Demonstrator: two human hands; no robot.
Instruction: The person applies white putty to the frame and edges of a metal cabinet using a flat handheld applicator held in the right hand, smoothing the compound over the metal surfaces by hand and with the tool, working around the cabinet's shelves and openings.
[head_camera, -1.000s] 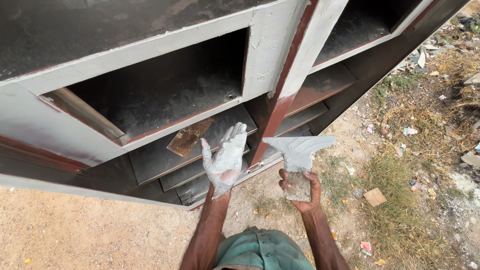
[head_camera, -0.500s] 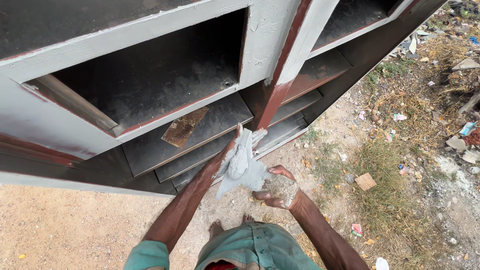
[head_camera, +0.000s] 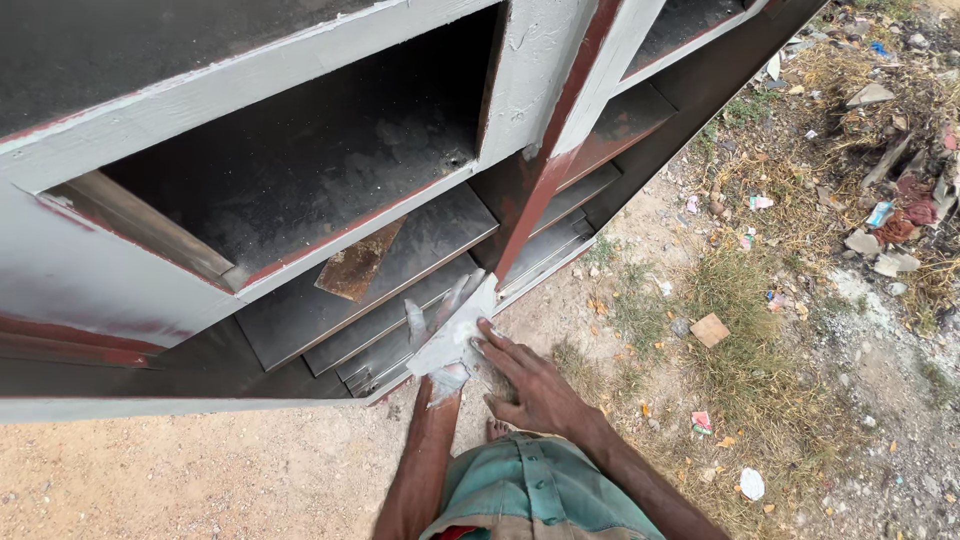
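Both hands now meet at one pale grey sheet (head_camera: 452, 340) of paper or abrasive, which we hold at the lower front edge of the metal cabinet (head_camera: 100, 270). Our left hand (head_camera: 437, 340), coated in grey dust or paint, lies under and around the sheet with the fingers curled loosely against it; how firmly it closes we cannot tell, since the sheet covers most of the palm. Our right hand (head_camera: 535, 385) rests flat and spread, its fingertips (head_camera: 482, 326) pressing on the sheet's near edge, nothing clasped inside it. A second ago the two hands were apart, the left one raised and open, the right one holding the sheet out flat; half a second ago they had come together with the sheet crumpled between them. We judge from this that the sheet has passed to the left hand and is being folded or seated on it, low against the cabinet. Beyond the hands, the grey shelves (head_camera: 400, 260) step upward, and a rusty brown plate (head_camera: 358, 262) lies on one of them. A red-brown upright (head_camera: 545, 170) divides the compartments. Sandy ground (head_camera: 200, 470) lies to the left below, littered grass (head_camera: 760, 330) to the right.
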